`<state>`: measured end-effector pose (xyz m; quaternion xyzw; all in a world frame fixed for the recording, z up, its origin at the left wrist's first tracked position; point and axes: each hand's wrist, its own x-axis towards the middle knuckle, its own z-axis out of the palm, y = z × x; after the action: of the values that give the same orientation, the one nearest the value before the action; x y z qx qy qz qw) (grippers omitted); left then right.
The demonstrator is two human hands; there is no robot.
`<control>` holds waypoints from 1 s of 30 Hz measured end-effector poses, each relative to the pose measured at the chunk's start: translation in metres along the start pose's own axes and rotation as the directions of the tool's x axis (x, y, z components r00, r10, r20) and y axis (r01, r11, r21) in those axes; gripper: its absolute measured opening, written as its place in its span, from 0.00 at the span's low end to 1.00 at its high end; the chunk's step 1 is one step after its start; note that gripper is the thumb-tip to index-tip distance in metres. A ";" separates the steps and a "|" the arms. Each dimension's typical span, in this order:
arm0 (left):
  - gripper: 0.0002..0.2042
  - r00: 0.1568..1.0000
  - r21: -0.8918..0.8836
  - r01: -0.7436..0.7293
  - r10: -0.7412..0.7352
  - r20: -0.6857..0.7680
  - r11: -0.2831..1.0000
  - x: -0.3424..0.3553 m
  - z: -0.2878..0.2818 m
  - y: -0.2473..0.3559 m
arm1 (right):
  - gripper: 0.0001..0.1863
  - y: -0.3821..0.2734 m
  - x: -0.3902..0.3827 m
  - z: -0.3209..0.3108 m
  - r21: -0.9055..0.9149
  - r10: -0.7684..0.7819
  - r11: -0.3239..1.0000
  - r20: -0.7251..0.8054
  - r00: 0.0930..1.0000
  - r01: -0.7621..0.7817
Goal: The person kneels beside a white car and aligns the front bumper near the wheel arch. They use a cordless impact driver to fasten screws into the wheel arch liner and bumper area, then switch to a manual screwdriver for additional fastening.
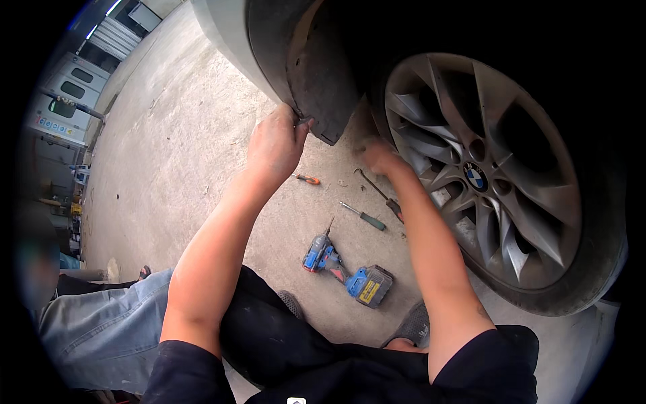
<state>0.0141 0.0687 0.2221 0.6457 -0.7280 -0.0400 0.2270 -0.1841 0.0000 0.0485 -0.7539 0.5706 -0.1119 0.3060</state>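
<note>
My left hand point(274, 143) is closed at the lower edge of the car's bumper point(269, 54), where it meets the dark wheel arch liner point(326, 101). Its thumb presses against that edge. Between the liner and the wheel point(484, 175), my right hand point(381, 157) is smeared by motion, and its fingers cannot be made out. On the concrete below lie an orange-handled screwdriver point(309, 180), a green-handled screwdriver point(371, 221) and a hooked pry tool point(377, 188), its handle partly behind my right forearm. Nearer to me rests a blue cordless driver point(333, 262) with a bit fitted.
The tyre point(538, 306) stands close on the right of my right arm. At the left, a person in light jeans point(111, 323) is beside me. White panels with windows point(77, 87) line the far left. My shoes flank the cordless driver.
</note>
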 end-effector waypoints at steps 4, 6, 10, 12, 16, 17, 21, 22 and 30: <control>0.13 0.998 0.053 0.052 -0.053 0.023 0.997 -0.005 -0.009 -0.003 | 0.19 0.007 -0.008 0.093 -0.071 0.114 0.992 0.197 0.974 -0.102; 0.13 1.000 0.057 0.030 -0.031 0.007 0.998 -0.007 -0.013 -0.006 | 0.18 0.010 -0.008 0.122 -0.081 0.099 0.993 0.241 0.966 -0.082; 0.14 0.999 0.024 0.038 -0.039 0.015 0.999 -0.003 -0.005 0.002 | 0.15 0.055 0.004 0.163 -0.187 0.092 0.982 0.276 0.957 -0.041; 0.14 0.999 0.042 0.038 -0.038 0.008 0.998 -0.004 -0.004 0.000 | 0.15 0.055 0.011 0.171 -0.214 0.112 0.975 0.259 0.959 -0.057; 0.15 0.999 0.074 0.040 -0.040 -0.001 0.996 -0.006 -0.001 -0.002 | 0.14 0.021 0.024 0.172 -0.104 0.083 0.992 0.137 0.987 -0.070; 0.15 0.999 0.068 0.047 -0.047 0.001 0.997 -0.005 0.000 0.000 | 0.15 0.013 0.026 0.171 -0.092 0.083 0.993 0.117 0.990 -0.072; 0.15 0.991 0.044 0.114 -0.117 0.060 0.992 -0.010 -0.010 -0.003 | 0.21 -0.020 0.026 0.166 -0.119 0.082 0.991 0.191 0.978 -0.060; 0.14 0.993 0.056 0.107 -0.110 0.054 0.993 -0.011 -0.013 -0.007 | 0.22 -0.032 0.028 0.160 -0.146 0.077 0.988 0.243 0.967 -0.042; 0.15 0.974 -0.015 0.071 -0.066 0.217 0.997 0.002 -0.020 -0.007 | 0.22 0.037 0.034 0.168 -0.160 0.258 0.959 0.147 0.955 -0.234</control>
<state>0.0279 0.0707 0.2378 0.6594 -0.7253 -0.1260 0.1524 -0.1154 0.0181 -0.1124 -0.7031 0.6391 0.0312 0.3103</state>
